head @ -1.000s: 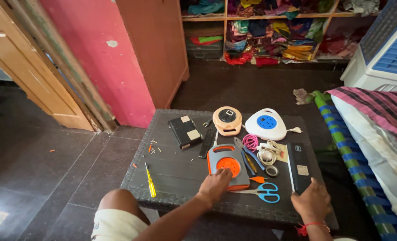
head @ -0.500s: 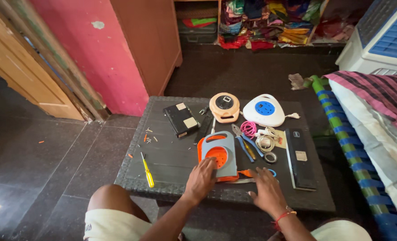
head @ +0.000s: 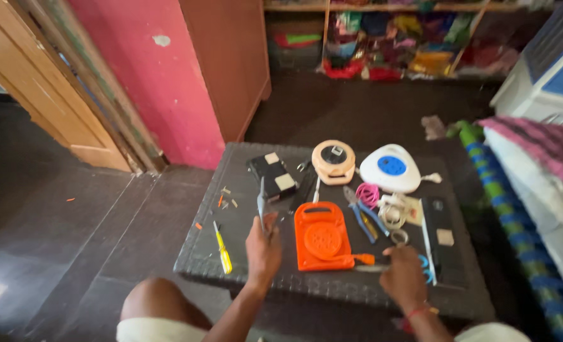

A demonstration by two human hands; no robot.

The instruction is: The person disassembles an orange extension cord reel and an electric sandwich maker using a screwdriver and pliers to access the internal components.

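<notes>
The left hand [head: 264, 248] is hovering over the dark desk [head: 243, 253], its grip clenched around a slim grey tool [head: 261, 201] that is pointing up and away from the person. The exact kind of tool cannot be told from this view.

The right hand [head: 405, 277] is resting near the front edge of the desk, its fingers closing on a screwdriver with an orange handle [head: 361, 260]. The handle is lying just beside the lower right corner of the orange box [head: 321, 235], and the shaft is running under the fingers.

The orange box is lying flat near the middle of the desk, between the two hands, with its carry handle turned away from the person.

A yellow screwdriver [head: 222, 248] is lying to the left of the left hand. Blue-handled pliers [head: 361, 214] are lying just right of the orange box. Blue scissors [head: 426, 266] are showing partly behind the right hand. A round beige reel [head: 333, 161] and a white extension socket [head: 390, 168] are sitting at the far side of the desk, well apart from both hands. A black box [head: 272, 176] is sitting to the left of the reel.
</notes>
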